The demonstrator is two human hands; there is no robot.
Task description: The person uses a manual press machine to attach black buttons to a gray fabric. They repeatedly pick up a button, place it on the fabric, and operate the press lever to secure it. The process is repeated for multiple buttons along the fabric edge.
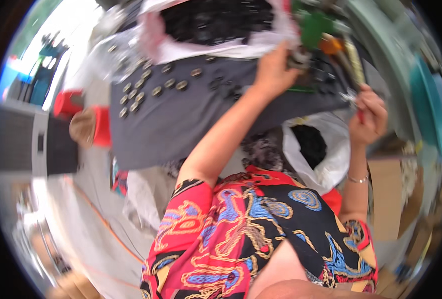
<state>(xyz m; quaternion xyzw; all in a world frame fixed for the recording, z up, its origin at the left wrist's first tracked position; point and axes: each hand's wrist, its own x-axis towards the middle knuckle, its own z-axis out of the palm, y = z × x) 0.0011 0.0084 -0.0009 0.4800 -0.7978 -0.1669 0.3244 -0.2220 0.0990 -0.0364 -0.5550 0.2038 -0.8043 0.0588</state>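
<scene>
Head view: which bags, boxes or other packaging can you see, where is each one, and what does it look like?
Large plastic bag: top centre on the grey table, whitish-pink, open, full of small dark pieces.
White plastic bag: under the table edge, below the right hand, open, dark contents.
Cardboard box: lower right, brown, plain.
Red container: left of the table, blurred.
No readable labels or screens.

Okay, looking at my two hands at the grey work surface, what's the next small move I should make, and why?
Probably draw the left hand back from the pile of small dark parts with one piece and set it beside the rows of round metal pieces on the grey surface. That hand rests at the pile, while the right hand already grips a red-handled tool.
</scene>
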